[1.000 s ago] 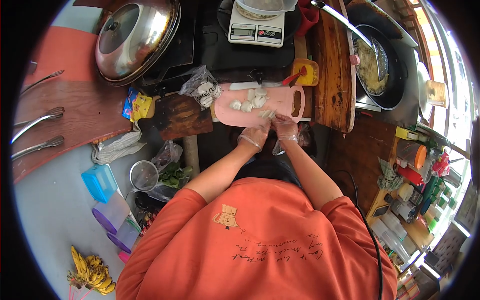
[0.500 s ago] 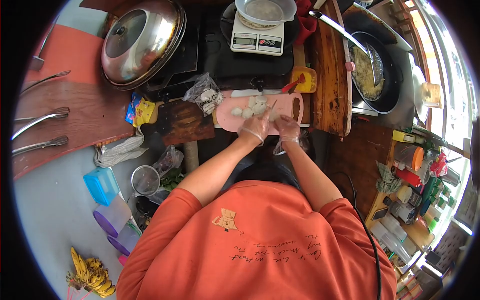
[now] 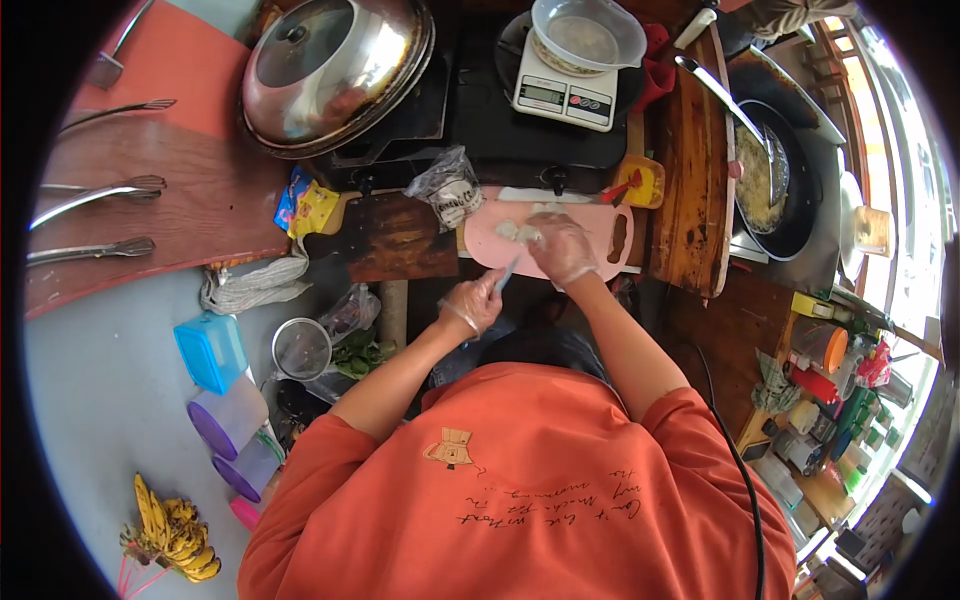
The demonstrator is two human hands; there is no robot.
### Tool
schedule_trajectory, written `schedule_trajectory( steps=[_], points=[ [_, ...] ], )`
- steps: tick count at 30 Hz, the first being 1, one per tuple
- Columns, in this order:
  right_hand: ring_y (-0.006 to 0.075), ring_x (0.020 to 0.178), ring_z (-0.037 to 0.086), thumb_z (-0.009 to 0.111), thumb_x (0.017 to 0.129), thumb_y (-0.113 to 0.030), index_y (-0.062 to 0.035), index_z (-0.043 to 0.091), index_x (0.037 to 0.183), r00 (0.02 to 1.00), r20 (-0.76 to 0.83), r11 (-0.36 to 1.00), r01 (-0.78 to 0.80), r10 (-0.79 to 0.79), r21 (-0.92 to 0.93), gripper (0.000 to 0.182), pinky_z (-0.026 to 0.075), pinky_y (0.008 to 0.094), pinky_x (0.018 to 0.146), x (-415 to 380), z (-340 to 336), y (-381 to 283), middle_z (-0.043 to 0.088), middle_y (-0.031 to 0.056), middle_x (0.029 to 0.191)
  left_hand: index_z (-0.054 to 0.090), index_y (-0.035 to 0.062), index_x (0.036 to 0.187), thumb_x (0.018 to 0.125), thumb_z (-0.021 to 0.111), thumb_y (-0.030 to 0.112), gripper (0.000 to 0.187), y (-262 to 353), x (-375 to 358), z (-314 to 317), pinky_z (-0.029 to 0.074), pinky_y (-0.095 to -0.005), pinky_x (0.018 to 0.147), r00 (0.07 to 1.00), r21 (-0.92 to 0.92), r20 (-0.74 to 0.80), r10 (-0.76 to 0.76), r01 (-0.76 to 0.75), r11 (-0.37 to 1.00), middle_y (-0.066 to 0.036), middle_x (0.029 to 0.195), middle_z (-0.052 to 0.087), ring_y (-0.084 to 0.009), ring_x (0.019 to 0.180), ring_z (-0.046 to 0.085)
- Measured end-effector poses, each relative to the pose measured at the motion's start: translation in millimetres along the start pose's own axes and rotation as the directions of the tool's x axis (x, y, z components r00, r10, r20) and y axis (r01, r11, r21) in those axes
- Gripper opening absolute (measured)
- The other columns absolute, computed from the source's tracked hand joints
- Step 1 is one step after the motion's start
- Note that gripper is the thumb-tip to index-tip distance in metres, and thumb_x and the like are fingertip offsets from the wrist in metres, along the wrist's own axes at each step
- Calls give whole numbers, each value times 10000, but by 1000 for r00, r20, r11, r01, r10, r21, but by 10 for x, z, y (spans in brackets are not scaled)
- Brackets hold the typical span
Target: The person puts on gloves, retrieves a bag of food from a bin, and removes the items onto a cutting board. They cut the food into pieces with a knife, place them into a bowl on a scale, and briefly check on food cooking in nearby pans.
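Note:
On the pink cutting board (image 3: pixel 487 245) lie several small white food pieces (image 3: pixel 512 231). My right hand (image 3: pixel 566 250), in a clear plastic glove, reaches over them with its fingers curled onto the pieces; its fingertips are partly hidden. Off the board's near edge, my gloved left hand (image 3: pixel 474 303) grips a small knife (image 3: pixel 508 271), its blade pointing up toward the board. A larger knife (image 3: pixel 545 196) lies along the board's far edge. Beside it, a yellow tub (image 3: pixel 645 185) has a red-handled utensil in it.
A crumpled plastic bag (image 3: pixel 447 192) sits left of the board. Behind are a kitchen scale (image 3: pixel 566 88) bearing a clear bowl (image 3: pixel 590 35), and a large lidded pan (image 3: pixel 340 75). To the right, a wok (image 3: pixel 795 200) holds frying food and a strainer ladle (image 3: pixel 715 85).
My left hand has drawn the small knife back off the board, toward me and left. My right hand has moved forward over the white pieces. The view has shifted slightly.

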State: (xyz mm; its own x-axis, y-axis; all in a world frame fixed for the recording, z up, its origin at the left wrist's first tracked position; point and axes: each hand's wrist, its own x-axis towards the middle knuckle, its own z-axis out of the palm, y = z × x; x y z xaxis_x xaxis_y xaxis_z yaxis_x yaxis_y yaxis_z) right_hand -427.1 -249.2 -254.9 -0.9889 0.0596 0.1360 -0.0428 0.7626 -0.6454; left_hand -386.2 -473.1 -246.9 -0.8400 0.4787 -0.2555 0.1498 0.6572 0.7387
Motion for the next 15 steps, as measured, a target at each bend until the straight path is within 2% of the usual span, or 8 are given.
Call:
schedule_trajectory(
  steps=[1,3,6,9,12,13,14,15],
  points=[
    [315,1026,651,656,810,-143,-57,710,965,986,165,981,50,-19,-185,185,532,433,864,75,36,-111,705,155,979,519,126,1332,871,549,150,463,-21,-28,-4,535,-518,671,993,70,109,-39,32,997,-208,767,678,-415,726,667],
    [290,979,666,634,767,-98,-40,707,900,907,415,843,172,66,-510,163,542,391,828,200,167,-234,705,167,945,533,129,1298,874,556,136,425,-110,-59,125,533,-510,656,992,42,125,9,-14,999,-203,771,676,-406,722,669],
    [296,951,677,622,762,-82,-19,708,891,920,388,851,241,-49,-466,167,543,386,836,188,379,-33,705,184,931,561,124,1258,883,545,153,377,60,145,308,534,-500,678,968,-15,227,104,-103,995,-197,829,687,-396,760,677],
    [319,937,681,598,768,-59,-10,711,900,901,431,841,194,50,-504,181,539,394,857,192,359,-72,708,195,933,554,96,1286,908,506,245,409,200,481,573,537,-494,816,881,180,468,70,-173,968,-186,952,703,-393,905,674],
    [330,953,681,594,767,-74,-2,711,911,833,539,859,181,125,-479,199,537,408,875,314,115,-242,709,208,941,502,50,1333,942,476,237,434,154,689,961,542,-460,859,855,326,449,258,-426,844,-148,1028,723,-344,975,688],
    [336,950,682,597,764,-84,-7,712,921,842,530,885,165,104,-436,210,538,415,874,319,104,-228,709,211,950,448,55,1404,984,415,276,476,16,763,1199,471,-436,1018,853,281,445,273,-422,862,-169,1257,646,-322,1186,606],
    [341,946,683,599,760,-95,-11,713,932,850,521,909,153,79,-388,223,539,423,873,307,114,-189,710,213,958,448,55,1404,984,415,276,476,52,786,1226,471,-436,1018,844,278,448,293,-443,852,-169,1257,646,-322,1186,606],
    [341,946,683,599,760,-95,-11,713,932,859,505,905,143,88,-400,223,539,423,873,295,134,-158,710,213,958,449,62,1405,989,411,257,461,78,795,1245,435,-438,1054,878,208,285,384,-447,870,-172,1348,573,-328,1252,547]
  ],
)
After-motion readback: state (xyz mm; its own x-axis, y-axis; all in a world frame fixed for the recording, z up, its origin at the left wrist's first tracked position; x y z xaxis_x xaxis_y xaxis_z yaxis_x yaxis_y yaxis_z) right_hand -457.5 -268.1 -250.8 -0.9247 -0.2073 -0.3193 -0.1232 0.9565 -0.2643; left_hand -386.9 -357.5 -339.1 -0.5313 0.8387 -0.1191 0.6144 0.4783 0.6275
